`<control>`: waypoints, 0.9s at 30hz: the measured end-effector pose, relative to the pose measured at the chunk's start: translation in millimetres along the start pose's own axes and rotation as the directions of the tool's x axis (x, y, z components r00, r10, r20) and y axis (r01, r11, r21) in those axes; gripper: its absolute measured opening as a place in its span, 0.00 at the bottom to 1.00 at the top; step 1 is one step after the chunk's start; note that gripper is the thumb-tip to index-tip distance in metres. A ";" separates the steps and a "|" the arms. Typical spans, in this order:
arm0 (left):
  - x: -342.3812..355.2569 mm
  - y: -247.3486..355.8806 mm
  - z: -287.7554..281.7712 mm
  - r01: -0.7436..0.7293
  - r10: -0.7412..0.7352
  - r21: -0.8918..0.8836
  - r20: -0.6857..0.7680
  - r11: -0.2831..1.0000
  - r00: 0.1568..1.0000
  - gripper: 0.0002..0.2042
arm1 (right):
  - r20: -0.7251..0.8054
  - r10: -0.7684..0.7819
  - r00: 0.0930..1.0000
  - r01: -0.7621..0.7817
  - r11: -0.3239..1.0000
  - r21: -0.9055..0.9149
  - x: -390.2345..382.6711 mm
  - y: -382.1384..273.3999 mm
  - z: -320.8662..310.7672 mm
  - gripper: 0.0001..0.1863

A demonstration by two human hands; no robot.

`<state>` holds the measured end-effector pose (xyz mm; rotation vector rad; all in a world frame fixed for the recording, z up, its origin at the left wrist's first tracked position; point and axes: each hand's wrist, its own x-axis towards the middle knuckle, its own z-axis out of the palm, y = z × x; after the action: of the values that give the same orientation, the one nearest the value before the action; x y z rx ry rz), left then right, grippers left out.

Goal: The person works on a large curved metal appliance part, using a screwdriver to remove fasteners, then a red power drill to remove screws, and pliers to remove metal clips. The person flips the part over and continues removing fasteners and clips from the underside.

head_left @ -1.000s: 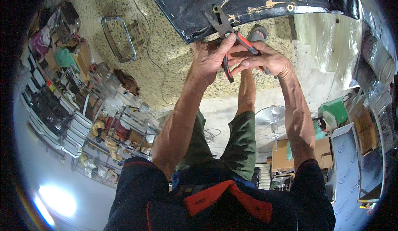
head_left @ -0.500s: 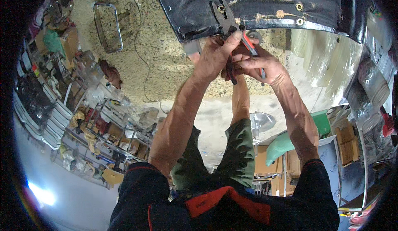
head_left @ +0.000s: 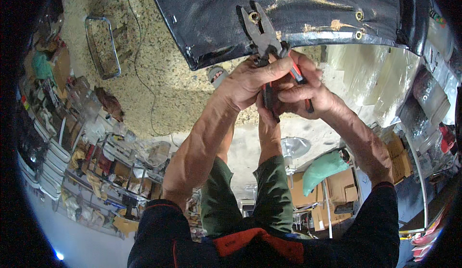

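Note:
Pliers (head_left: pixel 264 40) with red and black handles point away from me, their jaws apart. Between the jaw tips shows a brass eyelet (head_left: pixel 254 17) in a sheet of black leather-like material (head_left: pixel 207 22). My left hand (head_left: pixel 245 82) is closed around the pliers just below the pivot, its thumb laid across them. On the handles, my right hand (head_left: pixel 308 90) has a looser hold, with the thumb across one handle and the fingers curled behind, slightly blurred. Two more brass eyelets, an upper one (head_left: pixel 359 15) and a lower one (head_left: pixel 358 35), sit farther right near the sheet's edge.
Below the sheet is a speckled floor (head_left: pixel 144 99) with a dark cord and a metal frame (head_left: pixel 118 68) at left. Cluttered shelves (head_left: pixel 110 171) line the left side. Clear plastic sheeting (head_left: pixel 370 80) hangs at right, above a green bag (head_left: pixel 322 169) and cardboard boxes.
The view has shifted, with the sheet and pliers appearing slightly lower. My right hand's fingers have loosened and spread somewhat around the handles. The jaws still straddle the eyelet.

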<state>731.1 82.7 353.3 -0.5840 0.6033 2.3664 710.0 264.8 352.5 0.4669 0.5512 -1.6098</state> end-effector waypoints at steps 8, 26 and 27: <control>5.1 10.6 -2.3 0.130 -0.116 0.136 -0.103 0.982 0.988 0.12 | 0.074 -0.012 0.997 -0.002 0.984 0.180 13.0 20.0 -9.0 0.19; -0.6 24.3 18.3 0.285 -0.228 0.185 -0.278 0.940 0.933 0.14 | 0.135 -0.086 0.987 0.069 0.990 0.122 21.7 38.9 -5.2 0.10; -1.4 25.1 20.1 0.296 -0.229 0.203 -0.299 0.933 0.926 0.14 | 0.138 -0.092 0.986 0.072 0.987 0.144 22.1 40.8 -3.0 0.10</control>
<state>710.6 75.4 376.9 -0.8275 0.8657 1.9364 748.0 245.9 333.6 0.4305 0.3545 -1.7529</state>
